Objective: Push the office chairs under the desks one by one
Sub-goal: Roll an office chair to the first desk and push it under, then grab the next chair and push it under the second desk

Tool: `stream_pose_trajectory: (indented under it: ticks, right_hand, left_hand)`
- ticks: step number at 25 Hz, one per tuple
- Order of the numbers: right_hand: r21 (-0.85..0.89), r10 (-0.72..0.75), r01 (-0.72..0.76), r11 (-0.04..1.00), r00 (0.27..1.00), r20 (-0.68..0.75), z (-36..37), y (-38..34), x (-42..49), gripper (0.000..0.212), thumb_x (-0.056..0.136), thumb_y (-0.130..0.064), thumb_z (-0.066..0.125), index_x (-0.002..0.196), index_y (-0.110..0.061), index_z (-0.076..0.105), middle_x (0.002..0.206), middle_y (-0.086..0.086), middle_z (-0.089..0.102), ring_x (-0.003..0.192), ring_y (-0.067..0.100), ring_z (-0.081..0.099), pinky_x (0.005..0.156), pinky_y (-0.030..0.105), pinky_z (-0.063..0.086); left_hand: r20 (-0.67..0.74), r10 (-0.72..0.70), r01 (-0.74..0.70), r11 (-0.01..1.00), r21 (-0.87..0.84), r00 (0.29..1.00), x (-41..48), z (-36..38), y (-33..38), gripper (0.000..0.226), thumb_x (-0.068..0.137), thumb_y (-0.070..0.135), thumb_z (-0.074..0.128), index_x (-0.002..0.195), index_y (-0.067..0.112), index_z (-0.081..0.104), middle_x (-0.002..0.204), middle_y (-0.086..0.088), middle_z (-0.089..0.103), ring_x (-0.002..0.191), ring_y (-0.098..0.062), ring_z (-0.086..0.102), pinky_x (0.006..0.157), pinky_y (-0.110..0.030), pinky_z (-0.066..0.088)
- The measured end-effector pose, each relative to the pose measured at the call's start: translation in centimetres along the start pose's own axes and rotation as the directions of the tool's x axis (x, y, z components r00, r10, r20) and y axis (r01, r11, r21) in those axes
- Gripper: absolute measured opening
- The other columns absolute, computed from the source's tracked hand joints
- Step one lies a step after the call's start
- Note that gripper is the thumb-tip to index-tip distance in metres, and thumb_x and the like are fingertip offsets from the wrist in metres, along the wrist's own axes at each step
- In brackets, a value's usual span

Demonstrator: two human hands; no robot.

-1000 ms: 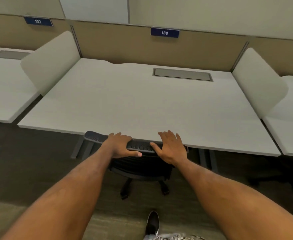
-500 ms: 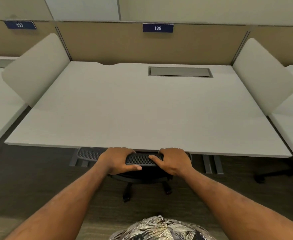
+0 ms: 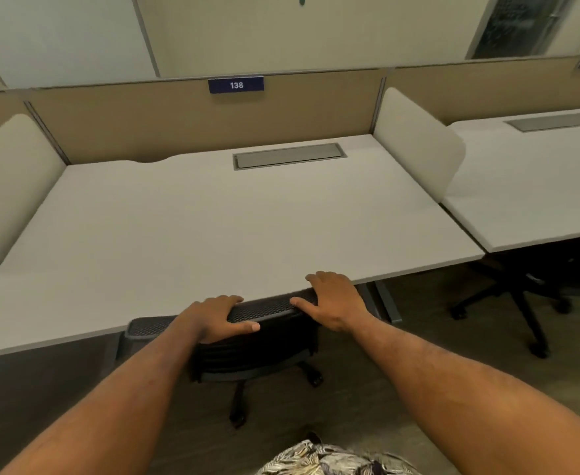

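Black mesh-backed office chair [image 3: 247, 337] tucked against white desk [image 3: 213, 228], top rail of backrest just at the near desk edge, seat beneath the top. Left hand [image 3: 218, 317] wrapped over the rail, thumb on the near face. Right hand [image 3: 333, 299] resting flat on the rail's right end, fingers spread and loose, reaching onto the desk edge. Number plate 138 [image 3: 236, 85] on tan partition [image 3: 144, 121] behind. Second chair base [image 3: 518, 296] under the neighbouring desk [image 3: 528, 186] to the right.

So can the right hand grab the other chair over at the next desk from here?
Probably not. The right hand rests on the mesh chair back at desk 138, and the other chair sits well off to the right under the next desk; stepping over looks necessary.
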State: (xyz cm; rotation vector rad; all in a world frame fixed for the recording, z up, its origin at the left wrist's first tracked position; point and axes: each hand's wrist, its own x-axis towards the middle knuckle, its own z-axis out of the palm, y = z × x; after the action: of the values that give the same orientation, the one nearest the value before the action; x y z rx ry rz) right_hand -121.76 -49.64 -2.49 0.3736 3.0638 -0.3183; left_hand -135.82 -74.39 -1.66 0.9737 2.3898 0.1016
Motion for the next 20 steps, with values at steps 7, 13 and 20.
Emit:
stream_pose_trajectory:
  ticks: [7,13,20]
  right_hand:
    - [-0.049,0.337,-0.346,0.937,0.932,-0.136,-3.7,8.0,-11.6,0.089,0.09,-0.081,0.028,0.152,-0.017,0.038,0.158,0.012,0.039,0.147,0.028,0.031,0.122,0.05,0.017]
    - [0.045,0.644,-0.646,0.762,0.75,-0.149,-3.2,14.2,-26.0,0.106,0.076,-0.088,0.012,0.157,-0.021,0.032,0.165,0.011,0.026,0.154,0.026,0.019,0.125,0.051,0.01]
    - [0.113,0.818,-0.816,0.566,0.541,-0.195,-2.2,21.7,-42.6,0.107,0.075,-0.088,0.01,0.161,-0.024,0.02,0.17,0.01,0.012,0.156,0.027,0.008,0.125,0.053,0.002]
  left_hand:
    - [-0.157,0.375,-0.325,0.906,0.27,0.914,3.6,0.2,10.4,0.124,0.06,0.104,0.019,0.158,0.027,0.023,0.165,-0.005,0.026,0.149,-0.026,0.028,0.118,-0.049,0.026]
    - [-0.018,0.661,-0.591,0.683,0.43,0.751,4.3,4.9,25.6,0.106,0.077,0.092,0.023,0.16,0.028,0.012,0.169,-0.005,0.004,0.155,-0.024,0.005,0.124,-0.054,0.005]
    - [0.075,0.787,-0.684,0.479,0.551,0.612,3.3,12.9,41.7,0.108,0.074,0.092,0.002,0.161,0.027,0.012,0.169,-0.005,0.003,0.156,-0.023,-0.001,0.122,-0.052,-0.001]
